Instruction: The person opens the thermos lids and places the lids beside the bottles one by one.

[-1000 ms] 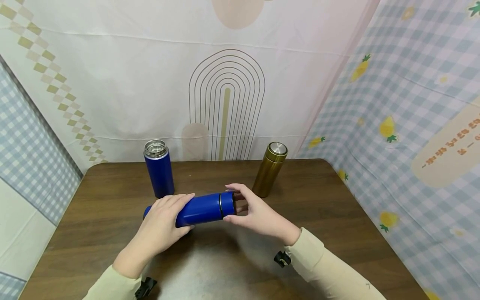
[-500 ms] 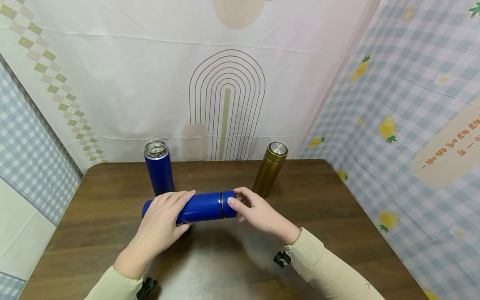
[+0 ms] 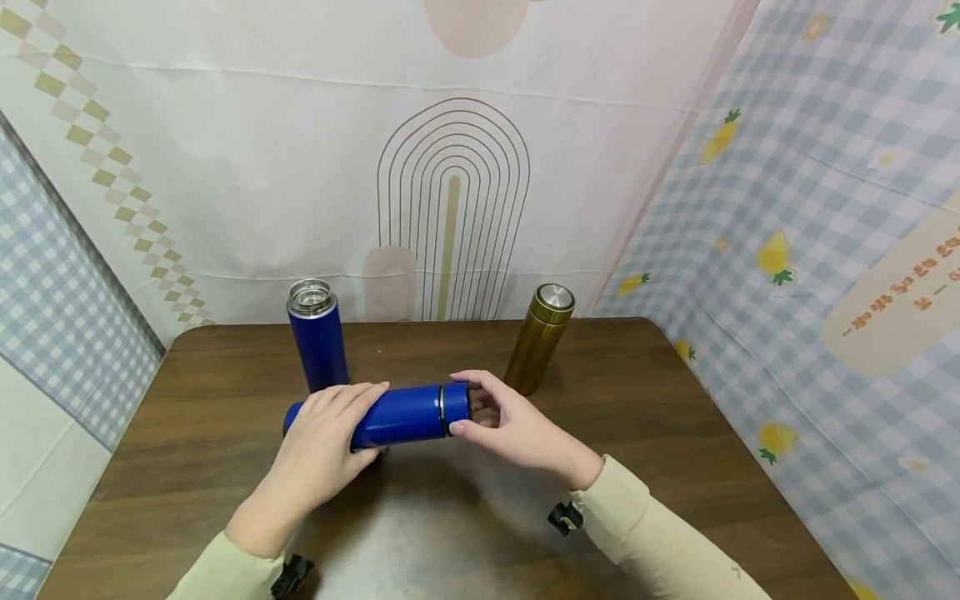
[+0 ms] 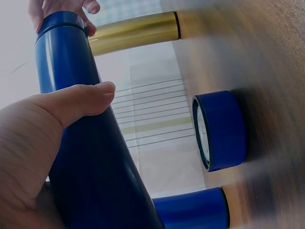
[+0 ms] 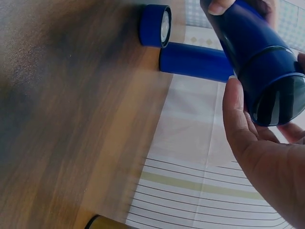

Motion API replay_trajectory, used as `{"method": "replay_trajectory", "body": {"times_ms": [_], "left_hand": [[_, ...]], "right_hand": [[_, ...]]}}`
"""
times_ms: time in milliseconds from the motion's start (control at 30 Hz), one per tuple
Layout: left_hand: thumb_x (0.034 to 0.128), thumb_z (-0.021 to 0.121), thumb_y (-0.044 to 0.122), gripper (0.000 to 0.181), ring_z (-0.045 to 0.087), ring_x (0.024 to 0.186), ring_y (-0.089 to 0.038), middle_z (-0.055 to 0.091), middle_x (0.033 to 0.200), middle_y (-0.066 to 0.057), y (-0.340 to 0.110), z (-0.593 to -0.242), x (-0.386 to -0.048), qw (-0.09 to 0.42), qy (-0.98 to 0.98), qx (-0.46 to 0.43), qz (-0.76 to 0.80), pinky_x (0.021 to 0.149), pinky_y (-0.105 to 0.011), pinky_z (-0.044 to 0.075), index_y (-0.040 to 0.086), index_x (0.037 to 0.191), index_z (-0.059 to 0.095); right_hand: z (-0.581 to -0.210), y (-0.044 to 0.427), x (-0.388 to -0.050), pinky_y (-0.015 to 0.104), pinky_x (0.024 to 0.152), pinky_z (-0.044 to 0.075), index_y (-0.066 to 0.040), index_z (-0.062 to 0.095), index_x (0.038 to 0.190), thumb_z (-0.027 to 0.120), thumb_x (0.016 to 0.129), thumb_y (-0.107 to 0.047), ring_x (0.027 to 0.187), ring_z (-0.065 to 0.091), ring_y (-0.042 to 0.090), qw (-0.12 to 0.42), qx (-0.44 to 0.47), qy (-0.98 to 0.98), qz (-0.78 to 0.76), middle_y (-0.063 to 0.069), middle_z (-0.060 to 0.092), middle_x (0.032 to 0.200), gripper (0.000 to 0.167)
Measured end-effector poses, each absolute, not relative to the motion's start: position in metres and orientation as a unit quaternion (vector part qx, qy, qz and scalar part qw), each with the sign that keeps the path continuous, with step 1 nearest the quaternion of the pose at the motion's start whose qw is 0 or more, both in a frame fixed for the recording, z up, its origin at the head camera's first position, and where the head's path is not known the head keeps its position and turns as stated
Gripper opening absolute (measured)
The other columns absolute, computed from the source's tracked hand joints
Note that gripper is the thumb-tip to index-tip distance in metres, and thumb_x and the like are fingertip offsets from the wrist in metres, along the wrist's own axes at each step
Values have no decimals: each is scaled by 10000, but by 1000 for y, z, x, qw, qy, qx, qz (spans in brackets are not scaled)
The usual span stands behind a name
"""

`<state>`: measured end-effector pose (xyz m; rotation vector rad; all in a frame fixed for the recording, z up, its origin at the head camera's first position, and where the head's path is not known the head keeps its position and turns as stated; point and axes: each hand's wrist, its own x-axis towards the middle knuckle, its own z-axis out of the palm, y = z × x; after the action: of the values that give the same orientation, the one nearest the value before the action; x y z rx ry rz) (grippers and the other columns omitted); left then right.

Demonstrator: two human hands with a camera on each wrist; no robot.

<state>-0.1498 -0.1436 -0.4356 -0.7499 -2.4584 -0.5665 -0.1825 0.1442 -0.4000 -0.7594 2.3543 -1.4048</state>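
Patterned cloth (image 3: 300, 175) hangs behind your wooden table (image 3: 637, 425). Your left hand (image 3: 318, 442) grips the blue bottle (image 3: 405, 415) sideways above the table, its cap (image 3: 454, 400) to the right. Your right hand (image 3: 517, 423) holds that cap between thumb and fingers. One loose lid (image 4: 226, 131) rests on the table, lower than the held bottle. Far left stands an open bottle (image 3: 321, 350); far right stands a gold bottle (image 3: 536, 350).

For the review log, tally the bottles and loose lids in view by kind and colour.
Held blue bottle and open blue bottle: 2
Gold bottle: 1
Loose blue lid: 1
Total: 4
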Motion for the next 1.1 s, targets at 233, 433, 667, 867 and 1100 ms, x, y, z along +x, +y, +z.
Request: {"method": "replay_trajectory", "body": {"times_ms": [233,433,667,867,1100], "left_hand": [[649,862,224,768,551,1098,-287,611,1209,-72,-144,-435,-148,251,-904,-273,-213,916,-510,408,102,1341,552],[647,857,202,772,546,1098,-289,608,1213,-73,-143,-434,-148,255,-902,-279,-209,912,-506,412,101,1347,548],[634,869,204,797,542,1100,-294,602,1219,-75,-143,-435,-148,263,-901,-283,-196,923,-502,410,102,1353,542],[629,879,205,812,543,1097,-292,601,1223,-71,-144,-434,-148,268,-899,-290,-188,932,-497,408,109,1362,541],[632,881,199,814,547,1090,-292,603,1221,-59,-144,-434,-149,259,-901,-297,-180,938,-494,408,134,1368,540]], "right_hand": [[-397,144,-182,337,857,523,-313,402,1404,693,892,-355,1083,573,197,149,-260,818,-492,26,498,1283,591],[-394,141,-182,371,800,551,-210,428,1393,538,970,-443,1062,578,233,159,-207,822,-506,87,506,1263,496],[-394,139,-183,390,725,568,-143,475,1338,508,965,-500,913,626,247,174,-183,830,-497,120,568,1138,517],[-395,139,-183,369,678,569,-170,495,1309,582,923,-508,861,637,238,186,-190,833,-484,91,588,1081,521],[-396,140,-183,333,708,550,-242,539,1246,675,868,-481,874,621,186,168,-219,853,-443,31,613,1031,467]]}}
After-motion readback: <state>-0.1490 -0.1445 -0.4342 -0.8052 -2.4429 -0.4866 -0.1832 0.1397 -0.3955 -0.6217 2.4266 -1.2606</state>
